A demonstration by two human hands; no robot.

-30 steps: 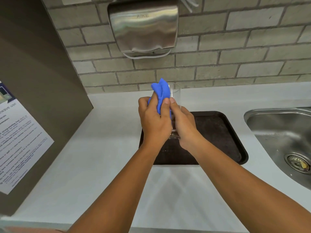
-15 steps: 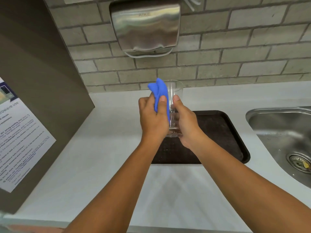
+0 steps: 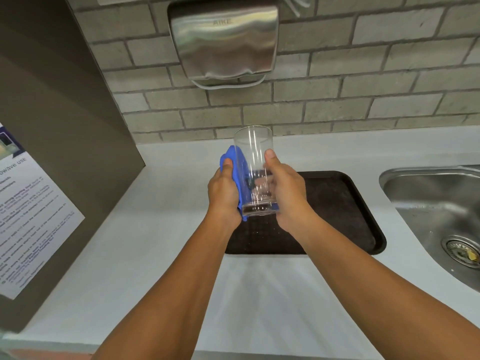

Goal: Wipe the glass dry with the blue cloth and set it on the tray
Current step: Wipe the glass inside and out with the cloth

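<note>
A tall clear glass (image 3: 253,152) is held upright above the left end of a dark brown tray (image 3: 342,209) on the white counter. My right hand (image 3: 287,190) grips the glass from its right side, thumb on the near wall. My left hand (image 3: 224,196) holds a bunched blue cloth (image 3: 237,165) pressed against the glass's left side. The cloth lies outside the glass, between my left palm and the wall of the glass. The glass's base hangs clear of the tray.
A steel sink (image 3: 441,211) with a drain (image 3: 462,250) lies to the right of the tray. A steel hand dryer (image 3: 224,40) hangs on the brick wall above. A dark cabinet side (image 3: 65,120) with a printed notice (image 3: 28,216) stands at the left.
The blue cloth has dropped from above the rim to the glass's left side, leaving the upper glass bare. Both hands have lowered their hold toward the base.
</note>
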